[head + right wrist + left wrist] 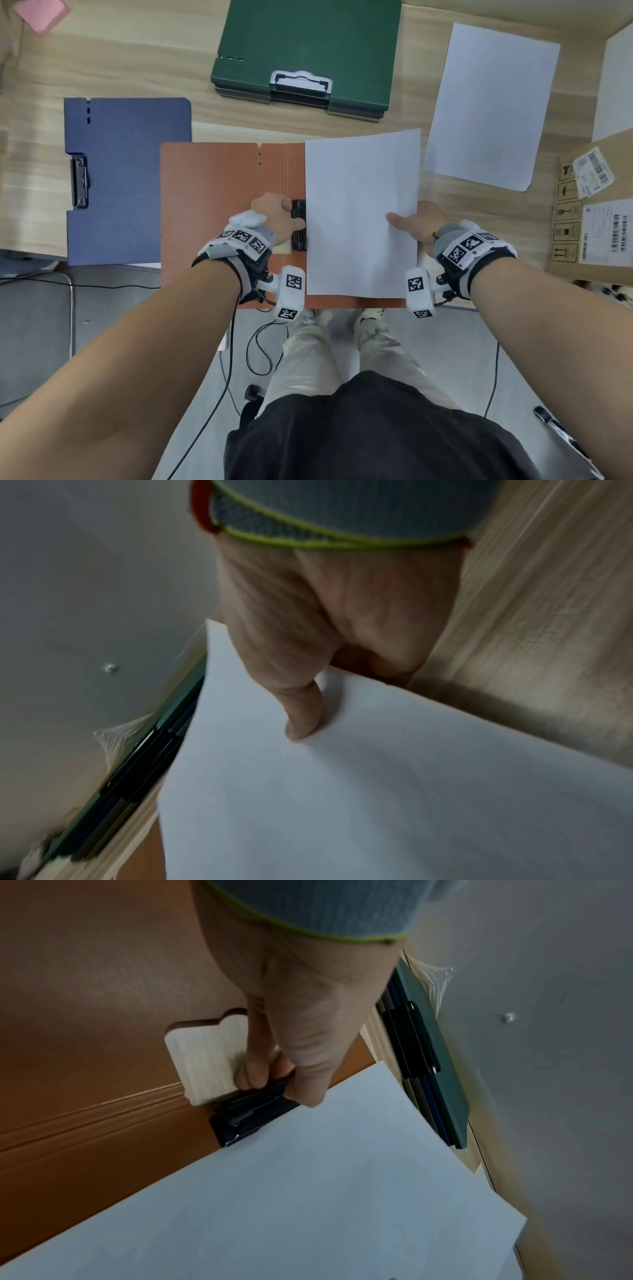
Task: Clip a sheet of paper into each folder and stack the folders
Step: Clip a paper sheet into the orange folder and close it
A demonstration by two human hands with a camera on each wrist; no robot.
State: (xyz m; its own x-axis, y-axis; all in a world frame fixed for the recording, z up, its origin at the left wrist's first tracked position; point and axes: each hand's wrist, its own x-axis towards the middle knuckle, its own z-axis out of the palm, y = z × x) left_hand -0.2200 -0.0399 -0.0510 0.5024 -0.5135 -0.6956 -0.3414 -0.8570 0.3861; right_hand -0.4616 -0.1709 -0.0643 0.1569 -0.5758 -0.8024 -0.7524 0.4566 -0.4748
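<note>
Mid-clipping on the orange folder (222, 205), open on the desk (137, 68): left hand (274, 216) squeezes its black clip (298, 224), right hand (419, 226) pinches the paper sheet (359, 212). Next, I'd guess, the sheet's edge slides under the clip, then release.

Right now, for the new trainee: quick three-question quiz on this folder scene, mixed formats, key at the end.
1. True or false: the left hand grips the black clip of the orange folder.
2. What does the right hand hold? A) sheet of paper B) blue folder C) cardboard box
3. Fill in: the closed folder topping the far stack is ____.

Key: 1 true; 2 A; 3 green.
</note>
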